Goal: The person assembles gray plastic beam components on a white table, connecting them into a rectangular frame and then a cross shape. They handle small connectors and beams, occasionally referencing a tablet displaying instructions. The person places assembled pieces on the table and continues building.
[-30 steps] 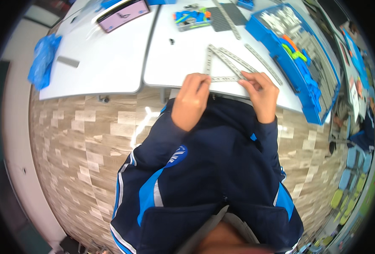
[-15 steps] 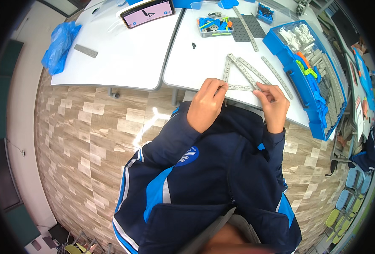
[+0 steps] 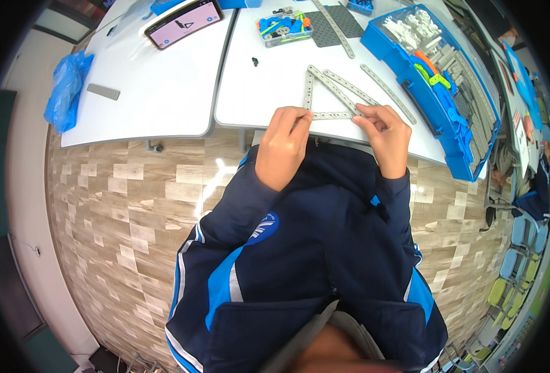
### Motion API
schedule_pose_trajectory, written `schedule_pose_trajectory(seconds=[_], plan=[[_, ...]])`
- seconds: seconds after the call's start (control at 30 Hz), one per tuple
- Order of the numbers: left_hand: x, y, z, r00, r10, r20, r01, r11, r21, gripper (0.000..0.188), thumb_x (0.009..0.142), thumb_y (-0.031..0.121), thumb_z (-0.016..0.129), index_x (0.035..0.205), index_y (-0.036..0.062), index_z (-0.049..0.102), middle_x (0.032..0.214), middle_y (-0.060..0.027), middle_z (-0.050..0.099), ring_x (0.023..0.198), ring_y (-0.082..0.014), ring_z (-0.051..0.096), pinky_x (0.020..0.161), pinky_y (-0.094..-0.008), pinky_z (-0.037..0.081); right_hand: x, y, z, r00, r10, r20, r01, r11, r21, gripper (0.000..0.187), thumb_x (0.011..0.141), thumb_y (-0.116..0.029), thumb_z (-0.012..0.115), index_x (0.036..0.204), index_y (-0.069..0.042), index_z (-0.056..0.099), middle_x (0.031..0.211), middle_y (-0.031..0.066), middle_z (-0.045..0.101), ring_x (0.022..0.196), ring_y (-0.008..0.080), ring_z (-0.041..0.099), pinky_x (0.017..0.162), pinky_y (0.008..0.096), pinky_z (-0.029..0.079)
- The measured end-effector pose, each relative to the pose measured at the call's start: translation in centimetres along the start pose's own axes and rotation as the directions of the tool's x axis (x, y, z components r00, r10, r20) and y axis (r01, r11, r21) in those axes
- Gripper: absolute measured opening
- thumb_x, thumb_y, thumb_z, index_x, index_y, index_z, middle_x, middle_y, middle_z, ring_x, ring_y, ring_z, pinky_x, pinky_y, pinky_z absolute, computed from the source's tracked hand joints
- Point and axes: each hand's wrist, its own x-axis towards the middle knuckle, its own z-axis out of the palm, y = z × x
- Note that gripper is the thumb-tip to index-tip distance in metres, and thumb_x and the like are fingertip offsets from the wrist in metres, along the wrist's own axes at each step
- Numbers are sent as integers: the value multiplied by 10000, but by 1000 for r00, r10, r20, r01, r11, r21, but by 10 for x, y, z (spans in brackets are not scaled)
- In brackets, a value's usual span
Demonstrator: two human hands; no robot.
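Note:
Three light grey perforated beams form a triangle (image 3: 332, 90) near the front edge of the white table. My left hand (image 3: 281, 143) pinches its lower left corner between thumb and fingertips. At the lower right corner, my right hand (image 3: 386, 137) holds the triangle in a similar pinch. The fingers cover both corners, so how the beams join there is hidden. Another grey beam (image 3: 343, 82) lies slanted along the triangle's right side; its lower end runs up to my right fingers. Farther right rests a separate long beam (image 3: 388, 93).
An open blue case (image 3: 405, 81) of sorted building parts stands at the right. Behind are a small clear box (image 3: 285, 38) of parts, a dark grey perforated plate (image 3: 331, 34) and a black piece (image 3: 255, 61). Leftward are a phone (image 3: 185, 25), a grey strip (image 3: 103, 91) and a blue bag (image 3: 70, 90).
The whole view has shifted, so the table and its things appear farther left and higher. Both hands keep their pinch on the triangle's corners, with little visible movement relative to it.

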Motion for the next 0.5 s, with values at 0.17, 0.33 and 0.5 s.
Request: schedule_pose_trajectory(seconds=[0.17, 0.33, 0.5], plan=[[2, -4, -3, 1000, -30, -3, 29, 999, -45, 167, 788, -87, 752, 919, 12, 722, 965, -77, 683, 827, -245, 673, 708, -340, 548, 0, 0, 0, 1000, -4, 8, 4, 1000, -15, 227, 784, -65, 828, 1004, -29, 785, 790, 96, 676, 643, 149, 619, 611, 271, 479], [3, -7, -6, 997, -77, 31, 79, 993, -92, 155, 800, -84, 750, 917, 17, 731, 955, -64, 692, 843, -237, 684, 705, -330, 549, 0, -1, -3, 998, 32, 48, -30, 999, -40, 240, 801, -36, 815, 1038, -12, 783, 859, 75, 707, 705, 103, 637, 656, 236, 494], [4, -7, -9, 991, -123, 56, 129, 983, -128, 168, 804, -94, 743, 932, 15, 743, 964, -69, 695, 853, -236, 692, 711, -318, 552, 1, -2, -1, 999, 37, 39, -36, 999, -16, 245, 799, -35, 818, 1039, -10, 781, 861, 73, 708, 709, 102, 639, 661, 236, 498]])
